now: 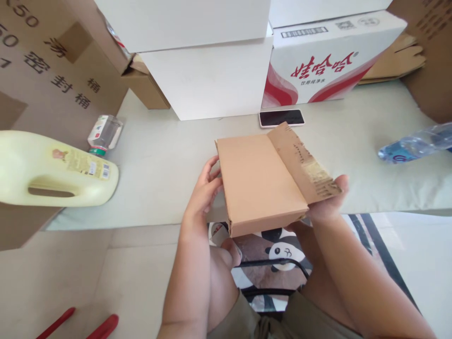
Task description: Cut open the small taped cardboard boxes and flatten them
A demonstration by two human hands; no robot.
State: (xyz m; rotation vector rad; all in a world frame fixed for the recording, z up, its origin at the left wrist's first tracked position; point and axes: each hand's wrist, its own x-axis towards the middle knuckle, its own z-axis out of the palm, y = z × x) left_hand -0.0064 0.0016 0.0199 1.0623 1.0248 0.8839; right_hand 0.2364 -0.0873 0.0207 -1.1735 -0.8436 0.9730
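A small brown cardboard box (261, 179) is held up in front of me at the near edge of the covered surface. One torn, rough-edged flap (307, 165) sticks out on its right side. My left hand (205, 193) grips the box's left side, with its fingers bent against the cardboard and partly hidden. My right hand (328, 205) holds the right near corner from below, under the flap, with its thumb up beside the flap's end. Most of the right fingers are out of sight behind the box.
A phone (281, 118) lies beyond the box, before white cartons (212, 77) and a red-and-white water carton (328, 66). To the left are a pale yellow jug (52, 169), a small clear bottle (106, 134) and a large brown carton (60, 61). A water bottle (416, 143) lies right.
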